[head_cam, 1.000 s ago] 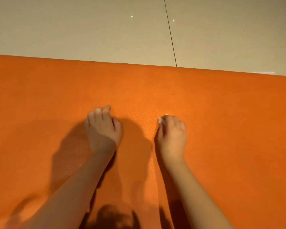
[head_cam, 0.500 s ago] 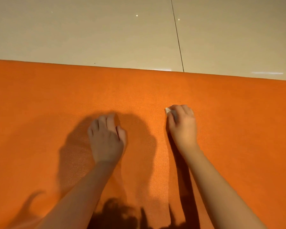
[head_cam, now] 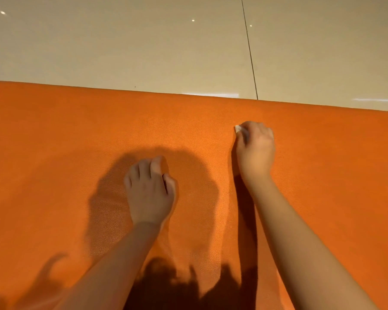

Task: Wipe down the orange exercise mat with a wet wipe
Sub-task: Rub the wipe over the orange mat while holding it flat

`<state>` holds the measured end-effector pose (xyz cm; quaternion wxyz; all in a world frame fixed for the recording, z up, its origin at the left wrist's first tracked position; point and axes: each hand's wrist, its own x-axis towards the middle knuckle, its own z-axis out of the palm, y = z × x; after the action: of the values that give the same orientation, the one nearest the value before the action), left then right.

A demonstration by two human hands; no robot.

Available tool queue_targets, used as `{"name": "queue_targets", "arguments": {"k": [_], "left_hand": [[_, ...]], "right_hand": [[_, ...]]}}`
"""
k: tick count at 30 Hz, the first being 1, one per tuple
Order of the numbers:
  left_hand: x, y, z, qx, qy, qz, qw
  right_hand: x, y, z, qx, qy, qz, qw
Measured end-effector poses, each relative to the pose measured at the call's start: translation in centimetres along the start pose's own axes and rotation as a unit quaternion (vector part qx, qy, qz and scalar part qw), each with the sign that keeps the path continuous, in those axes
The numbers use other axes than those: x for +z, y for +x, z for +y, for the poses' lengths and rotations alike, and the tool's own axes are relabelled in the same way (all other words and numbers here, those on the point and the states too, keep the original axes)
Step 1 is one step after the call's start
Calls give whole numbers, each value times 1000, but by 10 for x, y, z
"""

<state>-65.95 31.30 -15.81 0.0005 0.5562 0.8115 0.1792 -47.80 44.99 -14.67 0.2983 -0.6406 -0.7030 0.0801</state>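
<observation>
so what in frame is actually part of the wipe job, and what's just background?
Job:
orange mat
wet wipe, gripped by the right hand against the mat
left hand, fingers curled, resting on the mat

Background:
tiled floor
grout line

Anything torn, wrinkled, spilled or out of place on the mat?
Nothing stands out. The orange mat lies flat on the tiled floor, with no tear, wrinkle or spill visible. The right hand grips the white wipe against it; the left hand rests on it, fingers curled.
</observation>
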Motion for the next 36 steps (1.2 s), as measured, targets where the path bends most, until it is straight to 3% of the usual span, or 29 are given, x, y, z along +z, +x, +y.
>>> {"name": "queue_targets", "arguments": {"k": [2, 7, 13, 19, 24, 28, 30, 36], "left_hand": [[1, -1, -1, 4, 5, 1, 1000], [2, -1, -2, 12, 13, 14, 1000], [2, 0, 0, 18, 20, 22, 999], [6, 2, -5, 45, 47, 31, 997], [-2, 9, -4, 28, -28, -11, 999], [0, 48, -13, 45, -20, -41, 998], [5, 59, -19, 32, -10, -53, 998], [9, 55, -18, 20, 4, -41, 999]], "right_hand": [[4, -5, -13, -18, -6, 6, 1000], [0, -32, -13, -154, -7, -59, 986], [10, 7, -10, -12, -2, 24, 1000], [12, -21, -23, -138, 19, -54, 989], [16, 0, -22, 16, 11, 20, 1000], [25, -28, -49, -100, 26, -50, 993], [21, -19, -38, -113, 31, -67, 991], [22, 7, -37, 35, 62, 8, 997]]}}
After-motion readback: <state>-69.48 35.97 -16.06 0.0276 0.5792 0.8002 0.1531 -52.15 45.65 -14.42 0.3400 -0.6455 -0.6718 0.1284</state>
